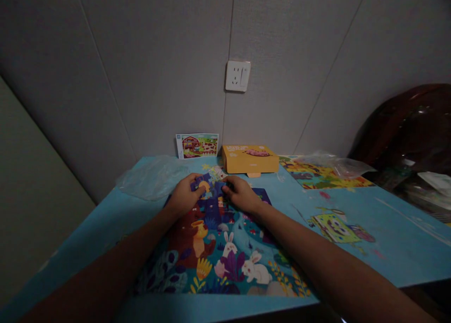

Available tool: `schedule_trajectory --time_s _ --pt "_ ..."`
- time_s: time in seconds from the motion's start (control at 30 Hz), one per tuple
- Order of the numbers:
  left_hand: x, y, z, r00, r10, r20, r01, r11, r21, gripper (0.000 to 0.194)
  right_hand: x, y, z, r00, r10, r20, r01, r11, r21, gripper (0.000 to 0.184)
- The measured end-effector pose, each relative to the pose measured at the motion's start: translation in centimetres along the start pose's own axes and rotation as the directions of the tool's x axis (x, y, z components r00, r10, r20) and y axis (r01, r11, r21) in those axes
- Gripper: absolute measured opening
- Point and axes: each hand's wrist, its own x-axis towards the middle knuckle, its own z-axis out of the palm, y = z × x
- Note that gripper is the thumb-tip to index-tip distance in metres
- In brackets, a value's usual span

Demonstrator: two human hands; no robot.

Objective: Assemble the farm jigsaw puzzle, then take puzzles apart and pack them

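Note:
A colourful jigsaw puzzle (225, 252) with a bear and white rabbits lies on the blue table (352, 205) in front of me. Both my hands rest at its far edge. My left hand (185, 195) is curled, with its fingers pinching a dark blue puzzle piece (202, 184) that has a yellow spot. My right hand (241, 194) lies beside it with its fingers bent down on the puzzle's top row; I cannot make out whether it holds a piece.
A yellow box (250, 159) stands just beyond my hands. A picture card (197, 145) leans on the wall under a white socket (237, 76). A clear plastic bag (151, 177) lies left, another puzzle (324, 176) and plastic wrap right. A dark shiny bulk (412, 135) fills the right side.

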Motion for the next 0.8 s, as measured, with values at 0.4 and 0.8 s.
schedule_trajectory --time_s 0.4,0.8 --pt "-0.7 -0.4 0.5 0.982 0.18 0.063 -0.186 0.977 0.106 0.033 -0.1 0.8 -2.2 0.985 -0.156 -0.071 0.162 0.983 0.081 0.01" --pt "-1.4 1.0 0.9 0.97 0.218 0.109 -0.218 0.976 -0.008 0.038 -0.2 0.0 -1.8 0.952 -0.299 -0.071 0.304 0.951 0.06 0.014"
